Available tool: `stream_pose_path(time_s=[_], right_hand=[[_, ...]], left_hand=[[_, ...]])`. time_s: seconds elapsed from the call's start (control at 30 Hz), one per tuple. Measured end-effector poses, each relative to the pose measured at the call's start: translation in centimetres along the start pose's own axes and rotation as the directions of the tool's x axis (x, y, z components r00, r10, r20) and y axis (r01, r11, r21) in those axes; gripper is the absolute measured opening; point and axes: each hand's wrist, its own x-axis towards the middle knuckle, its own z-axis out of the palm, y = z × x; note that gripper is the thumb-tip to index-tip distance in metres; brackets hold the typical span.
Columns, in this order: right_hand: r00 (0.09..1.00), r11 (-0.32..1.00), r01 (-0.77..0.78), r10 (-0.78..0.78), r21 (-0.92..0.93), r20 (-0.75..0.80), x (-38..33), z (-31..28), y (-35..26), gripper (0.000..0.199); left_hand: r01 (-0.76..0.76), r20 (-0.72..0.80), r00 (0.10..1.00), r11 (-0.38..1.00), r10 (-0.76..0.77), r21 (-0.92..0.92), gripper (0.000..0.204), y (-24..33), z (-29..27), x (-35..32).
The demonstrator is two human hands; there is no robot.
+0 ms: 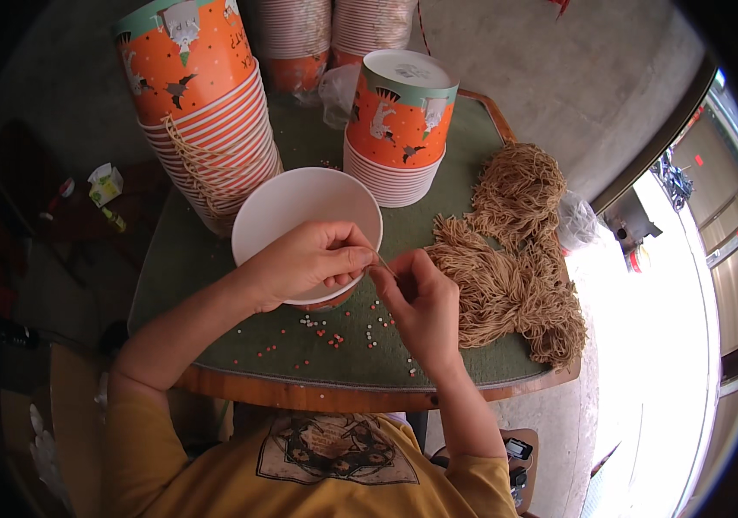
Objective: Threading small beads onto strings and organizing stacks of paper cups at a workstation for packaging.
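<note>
A white-lined paper bucket [269,205] stands on the table with its mouth up. My left hand [308,257] reaches across its near rim, thumb and fingertips pinched together. Just right of the rim, my right hand [425,302] is pinched too. A short piece of thin tan cord [386,264] runs between the fingertips of both hands, which almost meet; its ends are hidden by the fingers. Beside my right hand lie big bundles of tan cord [490,281], looped and piled. Small orange and white beads [334,338] are scattered on the table below my hands.
Behind the bucket rise a tall nested stack of orange patterned buckets [205,112], with cords draped on it, and a shorter stack [401,129]. More wrapped stacks [295,39] stand at the back. The green table [187,285] has a wooden edge. A bright doorway lies right.
</note>
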Motion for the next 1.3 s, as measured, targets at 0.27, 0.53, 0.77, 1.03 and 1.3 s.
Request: stream_pose_path(time_s=[0.27,0.53,0.77,1.03,1.3], right_hand=[[0.999,0.946,-0.032,0.018,0.323,0.047,-0.4,0.4,0.4,0.015],[0.997,0.907,-0.013,-0.021,0.421,0.074,-0.7,1.8,-1.1,0.009],[0.995,0.995,0.095,-0.096,0.022,0.028,-0.9,0.8,-1.0,0.013],[0.973,0.971,0.23,-0.231,-0.059,-0.007,-1.2,0.9,0.2,0.02],[0.976,0.975,0.217,-0.217,0.05,-0.004,-1.2,1.0,-0.1,0.018]], left_hand=[[-0.024,-0.006,1.0,1.0,0.024,0.013,0.015,0.0,0.2,-0.1],[0.032,-0.013,0.999,0.999,-0.032,-0.021,0.015,0.3,0.1,-0.2],[0.065,-0.065,0.996,0.996,-0.069,-0.065,0.019,1.4,0.3,-1.2],[-0.058,-0.111,0.992,0.996,0.065,0.07,0.019,0.8,0.5,-1.3],[-0.164,-0.139,0.971,0.967,0.193,0.197,0.015,0.0,0.8,-1.1]])
